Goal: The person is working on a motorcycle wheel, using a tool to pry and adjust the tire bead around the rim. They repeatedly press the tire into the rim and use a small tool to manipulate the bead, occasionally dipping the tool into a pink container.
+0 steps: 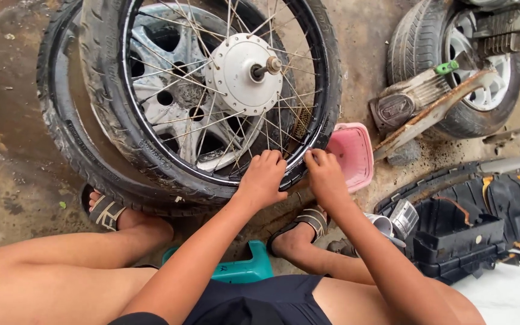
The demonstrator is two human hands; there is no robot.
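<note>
- Spoked motorcycle wheel with black rubber tyre (212,96): fills the upper centre of the frame, lying tilted on a larger black car tyre with a silver alloy rim (73,138). Thin steel spokes run from a pale round metal hub (243,73) with a short axle stub out to a black rim. The tyre's tread and sidewall look dusty.
- Hidden or unclear: the top of the wheel is cut off by the frame edge. The rim section under my hands is covered, so I cannot tell how the tyre bead sits there. My fingertips are out of sight over the rim edge.
- My left hand (263,177): lower centre, palm down on the near rim, fingers curled and pressed together over the edge.
- My right hand (325,176): just beside the left, nearly touching it, fingers bent close together, gripping the same rim edge.
- Both forearms reach up from the bottom of the frame; my knees are spread wide.
- Surroundings: pink plastic tub (351,151) just right of the wheel; teal plastic stool (242,265) under me; black plastic motorcycle panels (464,222) at lower right.
</note>
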